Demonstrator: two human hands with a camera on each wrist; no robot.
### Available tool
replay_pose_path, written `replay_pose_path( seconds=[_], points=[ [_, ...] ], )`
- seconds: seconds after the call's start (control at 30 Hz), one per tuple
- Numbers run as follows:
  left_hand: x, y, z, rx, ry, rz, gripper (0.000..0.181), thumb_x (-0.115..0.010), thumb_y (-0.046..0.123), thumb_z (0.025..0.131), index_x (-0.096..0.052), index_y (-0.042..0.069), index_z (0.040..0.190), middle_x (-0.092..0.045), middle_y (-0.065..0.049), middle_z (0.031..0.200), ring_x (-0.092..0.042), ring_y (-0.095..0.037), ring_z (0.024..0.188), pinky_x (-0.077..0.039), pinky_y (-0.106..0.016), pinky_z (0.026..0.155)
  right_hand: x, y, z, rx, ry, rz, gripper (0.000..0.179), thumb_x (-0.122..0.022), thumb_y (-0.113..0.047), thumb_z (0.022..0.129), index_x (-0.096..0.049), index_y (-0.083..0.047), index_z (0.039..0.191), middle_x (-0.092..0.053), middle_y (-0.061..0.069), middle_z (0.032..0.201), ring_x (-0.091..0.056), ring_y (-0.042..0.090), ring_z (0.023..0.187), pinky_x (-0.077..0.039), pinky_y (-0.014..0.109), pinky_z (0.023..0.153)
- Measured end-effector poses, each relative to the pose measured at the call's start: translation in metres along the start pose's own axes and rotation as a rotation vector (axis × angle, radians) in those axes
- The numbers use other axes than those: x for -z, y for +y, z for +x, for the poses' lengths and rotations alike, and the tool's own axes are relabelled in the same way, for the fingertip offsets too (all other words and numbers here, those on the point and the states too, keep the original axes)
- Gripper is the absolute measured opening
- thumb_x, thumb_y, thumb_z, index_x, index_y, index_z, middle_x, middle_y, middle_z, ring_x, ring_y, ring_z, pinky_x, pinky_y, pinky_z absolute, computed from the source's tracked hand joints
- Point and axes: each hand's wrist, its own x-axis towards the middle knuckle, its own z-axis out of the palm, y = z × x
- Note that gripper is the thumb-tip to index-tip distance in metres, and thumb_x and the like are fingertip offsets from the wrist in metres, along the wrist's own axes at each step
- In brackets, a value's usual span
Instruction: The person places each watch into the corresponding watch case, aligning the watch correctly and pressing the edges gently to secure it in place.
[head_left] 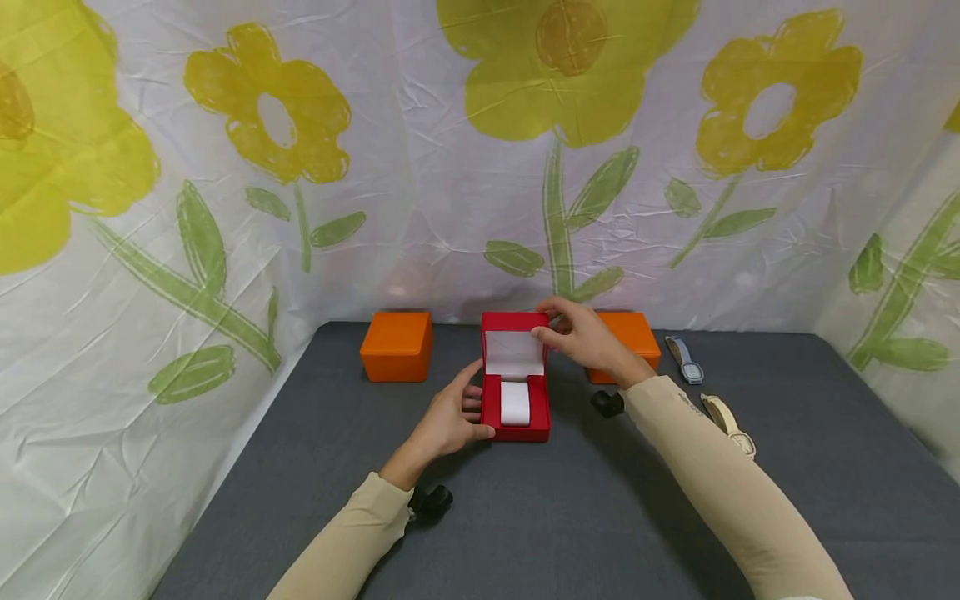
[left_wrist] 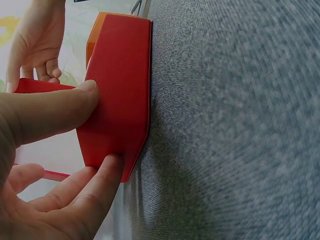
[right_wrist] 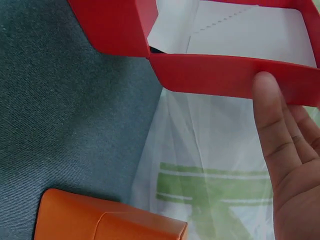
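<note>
A red watch box (head_left: 491,408) stands with its lid raised, showing a white lining and a white cushion (head_left: 515,404) in its base. My left hand (head_left: 447,419) grips the base from the left; in the left wrist view the thumb (left_wrist: 88,92) presses one face and fingers (left_wrist: 107,172) lie against another side. At the lid's upper right corner, my right hand (head_left: 588,333) holds the lid (right_wrist: 215,75) between thumb and fingers. The right wrist view shows a fingertip on the lid's red side wall, while the other fingers are partly hidden behind it.
One orange box (head_left: 396,346) sits left of the red box. Another orange box (head_left: 633,333) is partly hidden behind the right hand. Farther right lie a blue watch (head_left: 686,362) and a cream watch (head_left: 727,423) on the dark grey table (head_left: 555,533). A flowered curtain (head_left: 420,167) hangs behind.
</note>
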Motion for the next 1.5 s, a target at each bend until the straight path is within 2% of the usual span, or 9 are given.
replay_pose_path(
  seconds=[0.2,0.33,0.5,0.7,0.97,1.1,1.2,1.33,1.5],
  points=[
    [-0.001,-0.001,0.000,0.003,0.003,-0.001,0.097,-0.082,-0.004,0.069,-0.031,0.017,0.149,-0.053,-0.015,0.121,-0.062,-0.026,0.099,-0.054,-0.038,0.082,0.005,-0.003,-0.014,-0.060,0.019,-0.032,0.055,-0.065,-0.040,0.090,-0.048,-0.015,0.136,-0.056,0.007,0.126,-0.061,0.021,0.094,-0.052,0.041,0.082],
    [-0.001,0.000,-0.001,0.013,0.003,0.006,0.092,-0.082,-0.003,0.069,-0.034,0.011,0.147,-0.053,-0.015,0.123,-0.060,-0.028,0.103,-0.054,-0.039,0.084,0.012,-0.001,-0.028,-0.073,0.017,-0.048,0.056,-0.066,-0.038,0.090,-0.047,-0.013,0.136,-0.055,0.011,0.128,-0.062,0.022,0.094,-0.052,0.043,0.083],
    [0.000,0.001,-0.002,0.013,0.001,0.030,0.085,-0.082,-0.001,0.070,-0.039,0.004,0.143,-0.053,-0.016,0.123,-0.060,-0.029,0.103,-0.054,-0.038,0.082,0.022,0.006,-0.046,-0.066,0.021,-0.052,0.055,-0.067,-0.036,0.090,-0.047,-0.009,0.134,-0.059,0.015,0.120,-0.063,0.023,0.090,-0.052,0.043,0.084],
    [-0.001,0.000,-0.001,0.034,0.005,0.058,0.080,-0.083,0.004,0.070,-0.044,0.004,0.140,-0.053,-0.016,0.123,-0.062,-0.028,0.101,-0.055,-0.036,0.080,0.035,0.016,-0.071,-0.076,0.036,-0.082,0.057,-0.067,-0.037,0.089,-0.048,-0.005,0.133,-0.057,0.017,0.121,-0.064,0.023,0.088,-0.053,0.043,0.081],
    [-0.001,0.001,-0.001,0.022,-0.005,0.061,0.080,-0.083,0.003,0.070,-0.044,0.004,0.140,-0.053,-0.016,0.123,-0.061,-0.028,0.100,-0.055,-0.036,0.080,0.050,0.030,-0.106,-0.108,0.055,-0.114,0.058,-0.064,-0.037,0.091,-0.045,-0.006,0.137,-0.054,0.016,0.126,-0.063,0.026,0.095,-0.053,0.043,0.079],
    [0.000,0.002,-0.002,0.016,-0.014,0.062,0.081,-0.083,0.003,0.070,-0.044,0.004,0.140,-0.052,-0.017,0.123,-0.061,-0.028,0.101,-0.055,-0.036,0.080,0.058,0.035,-0.123,-0.134,0.077,-0.175,0.059,-0.064,-0.039,0.091,-0.046,-0.007,0.137,-0.058,0.016,0.120,-0.062,0.024,0.092,-0.053,0.039,0.075],
    [0.001,0.004,-0.002,0.007,-0.018,0.071,0.080,-0.083,0.003,0.070,-0.044,0.003,0.140,-0.052,-0.017,0.122,-0.061,-0.029,0.102,-0.055,-0.036,0.080,0.063,0.038,-0.133,-0.150,0.084,-0.182,0.058,-0.064,-0.039,0.091,-0.047,-0.006,0.136,-0.061,0.017,0.114,-0.063,0.022,0.088,-0.053,0.035,0.071],
    [0.003,0.008,-0.001,-0.009,-0.005,0.123,0.077,-0.083,0.007,0.071,-0.046,0.003,0.138,-0.052,-0.016,0.122,-0.061,-0.028,0.102,-0.055,-0.037,0.081,0.069,0.041,-0.146,-0.168,0.094,-0.191,0.054,-0.062,-0.038,0.092,-0.048,-0.005,0.134,-0.058,0.016,0.122,-0.064,0.022,0.091,-0.053,0.036,0.072],
    [0.004,0.015,0.001,-0.043,0.011,0.262,0.072,-0.083,0.016,0.073,-0.049,0.008,0.136,-0.052,-0.014,0.124,-0.057,-0.030,0.102,-0.052,-0.040,0.084,0.076,0.046,-0.161,-0.178,0.115,-0.228,0.048,-0.063,-0.035,0.093,-0.050,-0.008,0.130,-0.056,0.013,0.121,-0.064,0.025,0.092,-0.053,0.034,0.071]
  ],
)
